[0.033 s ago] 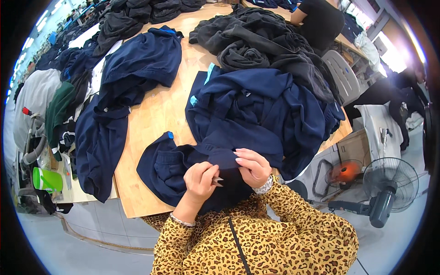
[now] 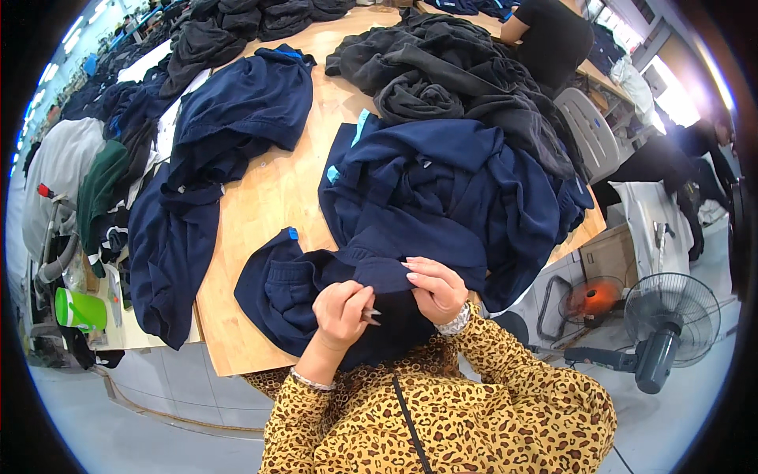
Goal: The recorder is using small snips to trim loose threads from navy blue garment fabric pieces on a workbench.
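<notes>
A navy garment (image 2: pixel 290 288) with a gathered band lies bunched over the table's near edge, its near part hanging in front of me. My left hand (image 2: pixel 343 314) is closed, pinching its cloth. Pale pointed tips stick out below those fingers; I cannot tell whether they are nails or a small tool. Just to the right, my right hand (image 2: pixel 438 292) grips the same cloth between thumb and fingers. A stretch of fabric spans the two hands. A blue tag shows at the garment's far corner. Beyond it sits a heap of navy garments (image 2: pixel 442 189) with light blue tabs.
More navy garments (image 2: pixel 245 103) spread along the left of the wooden table (image 2: pixel 260 209). Dark grey clothes (image 2: pixel 442 59) are piled at the back. A green bucket (image 2: pixel 80 309) is at left; a grey fan (image 2: pixel 671 328) stands at right. A person in black (image 2: pixel 553 39) is at the far right.
My left hand has shifted very slightly left. Both hands keep their hold on the cloth.
</notes>
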A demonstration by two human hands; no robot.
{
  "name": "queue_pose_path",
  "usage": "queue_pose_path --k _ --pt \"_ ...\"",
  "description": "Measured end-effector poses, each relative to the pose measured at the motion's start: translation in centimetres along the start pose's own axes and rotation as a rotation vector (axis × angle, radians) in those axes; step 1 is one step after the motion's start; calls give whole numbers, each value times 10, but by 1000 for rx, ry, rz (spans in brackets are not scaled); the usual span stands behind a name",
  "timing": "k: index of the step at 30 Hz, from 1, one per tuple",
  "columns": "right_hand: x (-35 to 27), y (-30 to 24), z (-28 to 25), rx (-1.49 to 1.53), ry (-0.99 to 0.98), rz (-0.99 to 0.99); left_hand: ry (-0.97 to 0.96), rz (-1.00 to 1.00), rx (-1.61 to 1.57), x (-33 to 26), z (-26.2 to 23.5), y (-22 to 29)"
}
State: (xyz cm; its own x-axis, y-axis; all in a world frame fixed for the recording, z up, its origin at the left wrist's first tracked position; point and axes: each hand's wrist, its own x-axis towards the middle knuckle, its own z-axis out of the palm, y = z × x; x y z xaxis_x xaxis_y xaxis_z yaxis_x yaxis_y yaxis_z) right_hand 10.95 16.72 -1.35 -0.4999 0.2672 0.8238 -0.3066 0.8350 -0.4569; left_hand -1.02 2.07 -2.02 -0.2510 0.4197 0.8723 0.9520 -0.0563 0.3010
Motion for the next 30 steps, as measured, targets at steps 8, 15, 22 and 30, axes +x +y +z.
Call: queue_pose_path --k 8,15,22,30 --pt "-13 0 -2 50 5 265 -7 26 -5 1 -1 -4" --pt "10 -4 5 -139 -115 -87 -122 -30 -91 0 6 6" --pt "-7 12 5 57 -119 -42 -83 -41 -106 -1 7 6" --pt "-15 9 11 51 -92 213 -72 -177 -107 0 14 6"
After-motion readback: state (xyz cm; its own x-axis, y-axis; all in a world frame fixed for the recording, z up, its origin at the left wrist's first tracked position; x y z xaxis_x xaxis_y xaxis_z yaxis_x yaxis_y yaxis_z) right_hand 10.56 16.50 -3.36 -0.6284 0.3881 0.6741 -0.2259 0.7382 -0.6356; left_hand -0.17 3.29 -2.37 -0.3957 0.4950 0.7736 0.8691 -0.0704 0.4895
